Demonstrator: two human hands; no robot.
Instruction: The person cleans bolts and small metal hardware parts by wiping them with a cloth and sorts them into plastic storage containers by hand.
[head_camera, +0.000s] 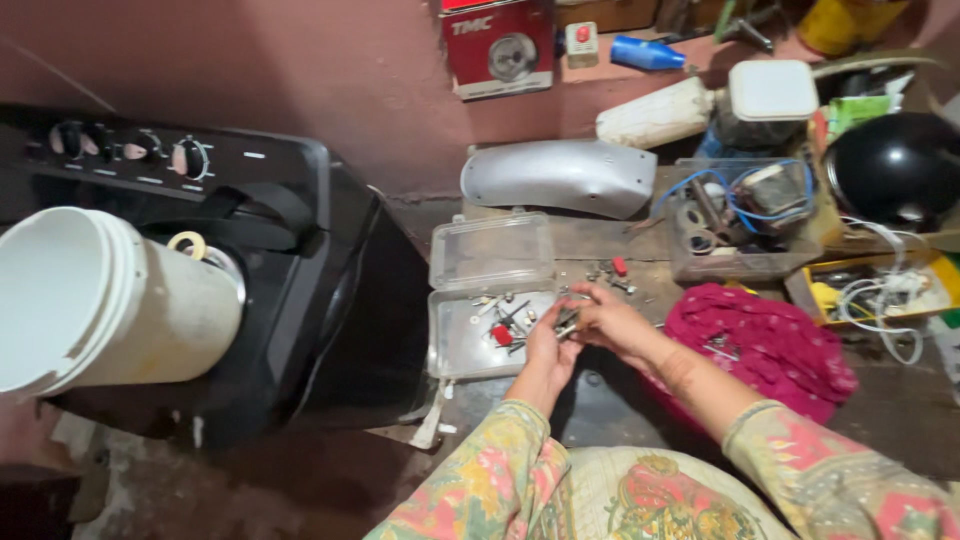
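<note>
Centre frame: left hand (548, 345) and right hand (610, 322), fingers pinched together on small metal screws (567, 325), beside the open clear plastic parts box (485, 300). Risk: loose screws could slip, roll off the cluttered bench edge.

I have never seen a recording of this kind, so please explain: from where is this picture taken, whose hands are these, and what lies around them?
There is no machine here. The one picture comes from a camera worn on a person's head, looking down at their own two bare hands.

The left hand and right hand meet over an open clear plastic box that holds screws and other small parts. Together they pinch a small metal part; what it is exactly is too small to tell.

Beside the right arm lies a pink cloth. To the left stand a black appliance with knobs and a white bucket on its side. Behind the box lies a silver mudguard.
</note>
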